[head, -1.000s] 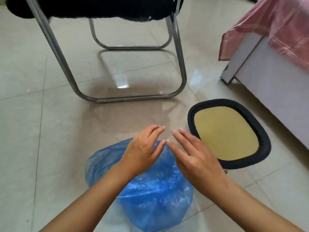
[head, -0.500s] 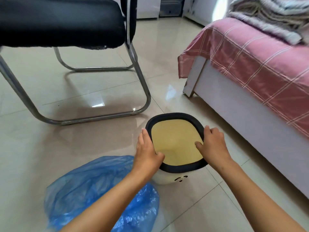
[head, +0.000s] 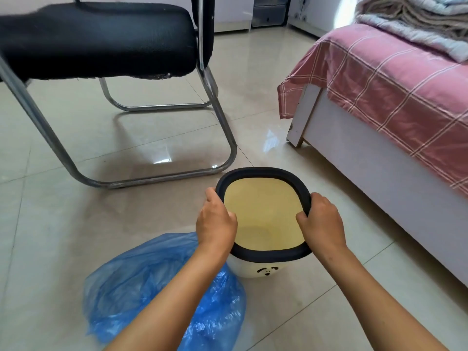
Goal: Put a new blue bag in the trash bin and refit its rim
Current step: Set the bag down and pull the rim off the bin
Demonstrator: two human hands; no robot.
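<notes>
A small cream trash bin (head: 255, 271) with a yellow inside stands on the tiled floor, a little face drawn on its front. A dark rim ring (head: 263, 173) sits on its top edge. My left hand (head: 216, 221) grips the ring's left side, thumb inside. On the ring's right side my right hand (head: 320, 221) has the same hold. No bag shows inside the bin. The blue plastic bag (head: 152, 282) lies crumpled on the floor to the left of the bin, partly under my left forearm.
A black chair (head: 101, 39) on a chrome tube frame stands behind and left of the bin. A bed (head: 395, 79) with a pink checked sheet runs along the right, its white side panel close to the bin.
Both hands left the blue bag, moved right to the bin and took hold of its dark rim. The view swung right and up, showing the bed.
</notes>
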